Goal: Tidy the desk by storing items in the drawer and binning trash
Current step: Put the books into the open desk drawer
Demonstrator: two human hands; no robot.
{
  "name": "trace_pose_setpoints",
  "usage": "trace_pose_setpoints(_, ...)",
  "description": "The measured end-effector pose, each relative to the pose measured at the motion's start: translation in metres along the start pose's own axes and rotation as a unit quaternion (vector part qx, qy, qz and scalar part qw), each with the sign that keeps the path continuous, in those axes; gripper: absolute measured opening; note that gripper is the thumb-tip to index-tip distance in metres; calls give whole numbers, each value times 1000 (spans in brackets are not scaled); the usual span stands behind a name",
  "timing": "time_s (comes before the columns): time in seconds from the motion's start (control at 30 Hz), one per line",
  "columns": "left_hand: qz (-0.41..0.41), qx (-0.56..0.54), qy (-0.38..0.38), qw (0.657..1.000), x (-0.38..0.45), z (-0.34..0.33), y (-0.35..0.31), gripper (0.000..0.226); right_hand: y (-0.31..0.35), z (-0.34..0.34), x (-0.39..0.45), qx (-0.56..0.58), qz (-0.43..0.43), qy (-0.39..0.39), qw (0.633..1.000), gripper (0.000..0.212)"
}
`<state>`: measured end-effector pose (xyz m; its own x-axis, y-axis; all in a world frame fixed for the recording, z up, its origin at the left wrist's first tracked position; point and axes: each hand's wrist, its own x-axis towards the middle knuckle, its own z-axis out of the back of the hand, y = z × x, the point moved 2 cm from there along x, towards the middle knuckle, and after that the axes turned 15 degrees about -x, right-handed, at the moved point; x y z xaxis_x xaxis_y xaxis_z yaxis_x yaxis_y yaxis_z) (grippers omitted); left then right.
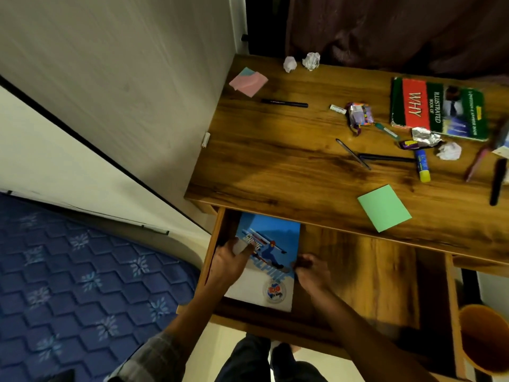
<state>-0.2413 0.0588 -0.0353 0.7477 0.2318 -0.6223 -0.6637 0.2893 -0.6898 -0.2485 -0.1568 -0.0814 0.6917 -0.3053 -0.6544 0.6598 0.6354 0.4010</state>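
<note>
Settling the blue notebook into the open drawer
Left hand pinches its left edge, right hand its right; lay flat against the corner.

**A:** where's the blue skier notebook?

**B:** flat in the open wooden drawer, left side, cover up. Green WHY book and crumpled paper balls lie on the desk.

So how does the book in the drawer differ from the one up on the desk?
The blue skier book lies in the open drawer with both hands on it, left hand and right hand; the green and red "WHY" book sits untouched on the desk, among wrappers and pens. Both lie flat, cover up.
</note>
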Motion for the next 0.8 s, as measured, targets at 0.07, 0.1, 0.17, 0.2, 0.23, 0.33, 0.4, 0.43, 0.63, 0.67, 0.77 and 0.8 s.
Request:
trace_pose_setpoints(0.07, 14, -29, 5, 999, 5, -3, 6, 61, 1, -6, 4, -40, 15, -2, 999, 29)
trace_pose_setpoints(0.1, 19, -40, 4, 999, 7, -4, 9, 66, 2, -9, 5, -50, 21, 0, 999, 32)
trace_pose_setpoints(0.17, 22, -48, -5, 999, 8, -6, 13, 71, 7, -12, 3, -71, 25, 8, 997, 35)
trace_pose_setpoints(0.2, 20, -41, -11, 999, 7, -8, 15, 71, 9, -15, 2, -80, 27, 7, 996, 37)
trace_pose_setpoints(0.23, 20, -24, -15, 999, 5, -10, 16, 70, 8, -19, 3, -84, 31, 4, 996, 41)
trace_pose_setpoints(0.33, 16, 36, -19, 999, -1, -17, 23, 63, 8, -29, 1, -89, 35, 3, 995, 51)
trace_pose_setpoints(0.4, 22, 47, -22, 998, -4, -21, 30, 67, 8, -32, -1, -81, 32, 16, 996, 49)
trace_pose_setpoints(0.43, 26, 51, -26, 998, -5, -22, 33, 71, 8, -33, -1, -84, 35, 20, 996, 48)
trace_pose_setpoints(0.63, 11, 74, -37, 997, -14, -30, 33, 78, 3, -37, 2, -98, 42, 22, 994, 40)
trace_pose_setpoints(0.67, 6, 74, -35, 997, -15, -32, 32, 80, 2, -36, 1, -108, 48, 26, 993, 40)
trace_pose_setpoints(0.77, -28, 72, -29, 997, -18, -34, 23, 82, 3, -34, 0, -102, 68, 47, 991, 39)
trace_pose_setpoints(0.8, -51, 70, -22, 996, -20, -34, 18, 77, 3, -32, 1, -88, 81, 47, 992, 38)
